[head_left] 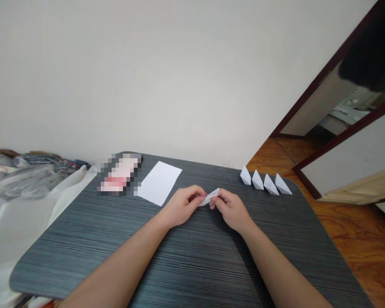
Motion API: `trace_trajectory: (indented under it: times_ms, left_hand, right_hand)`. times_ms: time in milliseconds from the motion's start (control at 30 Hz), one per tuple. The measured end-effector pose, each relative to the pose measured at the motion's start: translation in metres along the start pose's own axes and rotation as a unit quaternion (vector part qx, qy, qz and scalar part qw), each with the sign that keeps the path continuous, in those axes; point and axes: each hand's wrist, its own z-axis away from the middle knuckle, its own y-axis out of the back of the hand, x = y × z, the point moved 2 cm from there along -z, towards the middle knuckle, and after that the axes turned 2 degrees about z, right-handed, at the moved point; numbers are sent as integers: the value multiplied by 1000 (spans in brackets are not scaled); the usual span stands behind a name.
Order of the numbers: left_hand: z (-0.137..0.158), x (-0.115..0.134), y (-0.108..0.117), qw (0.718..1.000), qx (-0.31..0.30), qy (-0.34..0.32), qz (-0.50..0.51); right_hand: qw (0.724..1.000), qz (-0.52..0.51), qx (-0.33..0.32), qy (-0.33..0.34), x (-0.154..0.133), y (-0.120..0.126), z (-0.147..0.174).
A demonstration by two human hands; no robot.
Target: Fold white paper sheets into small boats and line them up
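Note:
A small folded piece of white paper (211, 196) is held between both hands over the middle of the table. My left hand (183, 205) pinches its left end between thumb and fingers. On the other end, my right hand (230, 208) is closed with the thumb on the near face. The fingers partly cover the paper, so its full shape is hidden. Left of my left hand lies a flat sheet of white paper (160, 183). To the far right stand several folded white paper boats (257, 180) in a row.
A blurred-out pink and dark item (119, 175) lies at the table's back left. The dark wood-grain table (186, 265) meets a pale wall (179, 85). Plastic-covered bundles (28, 184) sit beyond its left edge. Wooden floor (359, 244) and a doorway are at right.

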Motion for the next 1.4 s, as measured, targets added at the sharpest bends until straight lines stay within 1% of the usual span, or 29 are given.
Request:
trace_trajectory:
  times_ms: [233, 400, 467, 600, 700, 800, 900, 1033, 1133, 1333, 1400]
  left_hand:
    - [-1, 3, 2, 999, -20, -7, -34]
    - [0, 5, 2, 998, -54, -9, -45]
    - [1, 5, 2, 997, -58, -6, -50]
    - [2, 3, 0, 996, -46, -10, -74]
    - [1, 3, -1, 996, -38, -34, -78]
    - [-1, 2, 0, 997, -6, -56, -52]
    - [-3, 0, 1, 999, 19, -44, -17]
    - [-3, -4, 0, 1000, 2, -15, 2]
    - [-2, -5, -1, 1000, -6, -9, 5]
    - [-3, -4, 0, 1000, -2, -10, -3]
    - [-3, -4, 0, 1000, 0, -15, -12]
  right_hand:
    - [1000, 10, 7, 21, -4, 2, 1]
    - [999, 16, 0, 29, -6, 3, 1]
    - [999, 19, -1, 34, -7, 4, 1]
    - [999, 28, -4, 34, -8, 2, 0]
    - [999, 36, -4, 33, -7, 0, 0]
    - [999, 32, 4, 36, -7, 0, 1]
    - [998, 30, 26, 49, -10, 0, 1]
    - [997, 30, 26, 70, -14, 0, 0]
    - [997, 28, 23, 72, -14, 0, -1]
    - [998, 27, 20, 60, -8, -2, 0]
    - [999, 10, 25, 43, -5, -4, 1]
